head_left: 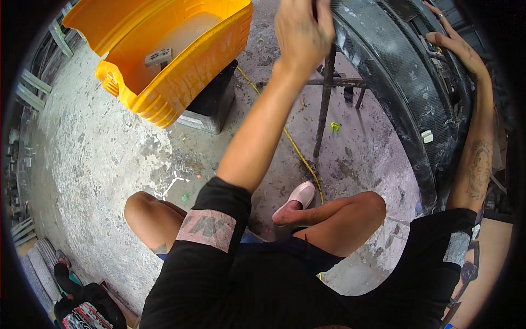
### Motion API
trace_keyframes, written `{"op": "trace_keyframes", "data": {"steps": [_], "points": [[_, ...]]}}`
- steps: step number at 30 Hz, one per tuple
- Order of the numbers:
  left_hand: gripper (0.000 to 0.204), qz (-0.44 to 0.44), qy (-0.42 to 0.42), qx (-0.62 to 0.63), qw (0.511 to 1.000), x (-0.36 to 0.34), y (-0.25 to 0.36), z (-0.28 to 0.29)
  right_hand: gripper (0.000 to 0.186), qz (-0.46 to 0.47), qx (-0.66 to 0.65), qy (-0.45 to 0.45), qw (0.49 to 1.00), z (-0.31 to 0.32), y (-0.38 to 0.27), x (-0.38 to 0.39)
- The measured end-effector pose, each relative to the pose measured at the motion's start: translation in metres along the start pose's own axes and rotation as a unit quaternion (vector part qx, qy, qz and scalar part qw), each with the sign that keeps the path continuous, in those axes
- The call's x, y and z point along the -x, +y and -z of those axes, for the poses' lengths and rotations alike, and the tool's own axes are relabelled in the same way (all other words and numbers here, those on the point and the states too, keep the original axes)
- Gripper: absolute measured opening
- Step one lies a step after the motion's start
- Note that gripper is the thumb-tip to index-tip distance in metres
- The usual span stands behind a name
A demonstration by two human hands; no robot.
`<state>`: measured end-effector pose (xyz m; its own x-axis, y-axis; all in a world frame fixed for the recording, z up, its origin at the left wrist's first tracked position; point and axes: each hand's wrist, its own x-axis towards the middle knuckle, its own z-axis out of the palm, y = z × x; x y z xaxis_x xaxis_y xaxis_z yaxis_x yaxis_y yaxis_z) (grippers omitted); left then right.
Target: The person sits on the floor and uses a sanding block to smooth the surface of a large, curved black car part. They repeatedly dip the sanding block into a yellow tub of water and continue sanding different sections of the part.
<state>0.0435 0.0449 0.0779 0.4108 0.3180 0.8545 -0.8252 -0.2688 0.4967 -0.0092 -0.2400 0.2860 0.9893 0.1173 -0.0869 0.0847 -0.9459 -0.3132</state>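
A large black carbon-fibre panel (394, 60), curved and smudged with white residue, stands on the right above a dark metal stand (327, 82). My left hand (304, 35) grips the panel's left edge at the top of the view, its fingertips partly cut off. My right hand (457, 52) is around the far right edge of the same panel, thumb bent inward and fingers reaching up along it. A small white block (427, 135) sits on the panel's lower right part, below my right hand.
A yellow tub (153, 104) holding cloudy liquid and a grey block (158, 56) rests on a black crate (211, 109) at upper left. A yellow cord (298, 153) crosses the stained floor beside my foot (298, 198). Long grey rolls (41, 263) and dark clothing lie at lower left.
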Motion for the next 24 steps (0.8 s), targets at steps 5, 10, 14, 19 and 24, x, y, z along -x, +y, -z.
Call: {"op": "trace_keyframes", "data": {"steps": [5,10,14,19,24], "points": [[0.063,-0.005,0.133,0.018,0.991,0.014,-0.021,0.004,0.094,0.03,0.072,0.045,0.996,0.009,0.021,-0.005],[0.054,0.019,-0.052,0.075,0.996,0.075,0.015,0.018,0.095,0.031,0.017,0.031,0.999,0.002,0.01,-0.003],[0.061,-0.01,-0.013,-0.015,1.0,-0.004,-0.001,0.012,0.091,0.029,-0.021,0.019,0.999,0.005,0.013,-0.006],[0.061,-0.011,-0.025,0.076,0.997,0.062,0.041,0.015,0.089,-0.004,-0.041,-0.004,0.999,0.004,0.01,0.006],[0.056,-0.083,0.049,0.018,0.995,-0.019,-0.021,-0.001,0.092,0.005,-0.045,0.013,0.999,0.002,0.01,-0.001]]}}
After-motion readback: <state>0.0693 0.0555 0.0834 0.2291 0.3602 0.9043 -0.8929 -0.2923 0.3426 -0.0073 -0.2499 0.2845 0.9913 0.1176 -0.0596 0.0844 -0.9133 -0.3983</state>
